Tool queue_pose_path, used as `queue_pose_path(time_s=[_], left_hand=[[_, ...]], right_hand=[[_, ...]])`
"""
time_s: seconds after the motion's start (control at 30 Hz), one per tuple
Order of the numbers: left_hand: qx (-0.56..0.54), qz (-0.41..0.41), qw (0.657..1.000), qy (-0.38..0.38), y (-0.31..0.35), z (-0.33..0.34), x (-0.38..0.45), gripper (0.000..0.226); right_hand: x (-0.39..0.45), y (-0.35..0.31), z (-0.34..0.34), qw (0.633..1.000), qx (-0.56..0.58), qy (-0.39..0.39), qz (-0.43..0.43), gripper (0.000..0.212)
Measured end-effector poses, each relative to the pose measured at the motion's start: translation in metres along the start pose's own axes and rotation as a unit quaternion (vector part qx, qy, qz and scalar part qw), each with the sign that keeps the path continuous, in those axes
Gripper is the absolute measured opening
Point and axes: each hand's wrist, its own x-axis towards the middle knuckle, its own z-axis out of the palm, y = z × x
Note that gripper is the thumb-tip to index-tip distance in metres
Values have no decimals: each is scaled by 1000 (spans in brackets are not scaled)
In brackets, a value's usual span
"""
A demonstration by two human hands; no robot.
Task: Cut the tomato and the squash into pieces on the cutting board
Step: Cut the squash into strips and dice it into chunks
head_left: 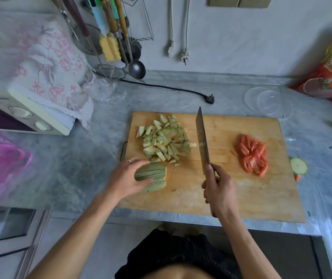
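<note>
A wooden cutting board [231,190] lies on the grey counter. On its left part sits a pile of cut pale green squash pieces [166,140]. Below the pile, my left hand [128,178] grips a sliced squash half [153,177] at the board's left edge. My right hand [218,187] holds the handle of a cleaver [202,141], whose blade points away from me over the board's middle, edge down, just right of the pile. Red tomato pieces [253,156] lie on the board's right part.
A round squash end slice [298,166] lies right of the board. Clear plastic lids [267,100] and a red food bag [330,71] sit at the back right. A black power cord with plug [209,98] lies behind the board. A cloth-covered oven [26,109] stands left, a pink bag [2,166] beside it.
</note>
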Motion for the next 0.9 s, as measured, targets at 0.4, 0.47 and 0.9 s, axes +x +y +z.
queue_pose_path(time_s=[0.4,0.47,0.9], left_hand=[[160,71,980,-92,-3,12,7,102],[145,72,984,-76,-1,12,8,101],[-162,-26,980,-116,46,11,4,93]], right_hand=[[-6,4,51,997,-34,55,32,23],[-6,4,56,997,-41,54,35,22],[-16,4,15,997,28,34,70,30]])
